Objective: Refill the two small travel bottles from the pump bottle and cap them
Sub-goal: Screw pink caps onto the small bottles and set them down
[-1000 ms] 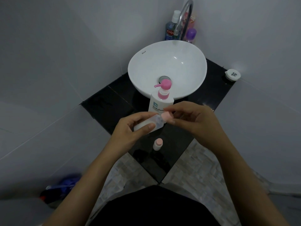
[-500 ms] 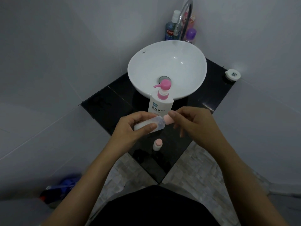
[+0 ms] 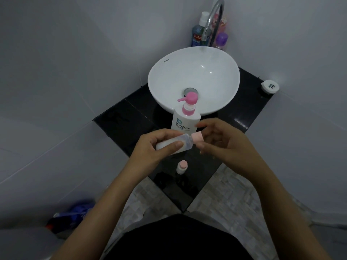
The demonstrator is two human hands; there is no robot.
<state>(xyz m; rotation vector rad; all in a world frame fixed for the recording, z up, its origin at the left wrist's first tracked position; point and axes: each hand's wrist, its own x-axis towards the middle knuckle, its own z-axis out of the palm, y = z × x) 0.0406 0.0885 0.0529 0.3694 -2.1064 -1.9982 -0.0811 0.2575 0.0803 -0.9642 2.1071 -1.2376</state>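
My left hand [image 3: 152, 147] holds a small translucent travel bottle [image 3: 180, 143] lying sideways above the black counter [image 3: 124, 121]. The bottle's pale pink cap [image 3: 197, 137] points right, and the fingertips of my right hand [image 3: 219, 141] pinch it. Just behind the hands stands the white pump bottle [image 3: 185, 119] with a pink pump head, its spout pointing left. A second small travel bottle [image 3: 181, 167] with a pink cap stands upright on the counter below the hands.
A white round basin [image 3: 193, 79] sits on the counter with a chrome tap [image 3: 212, 21] and several bottles [image 3: 199, 32] behind it. A white round container [image 3: 270, 86] rests at the counter's right corner. Grey tiled walls close in both sides.
My right hand has shifted its grip on the pink cap, fingers turning and spreading a little. The left hand and the bottle stay where they were.
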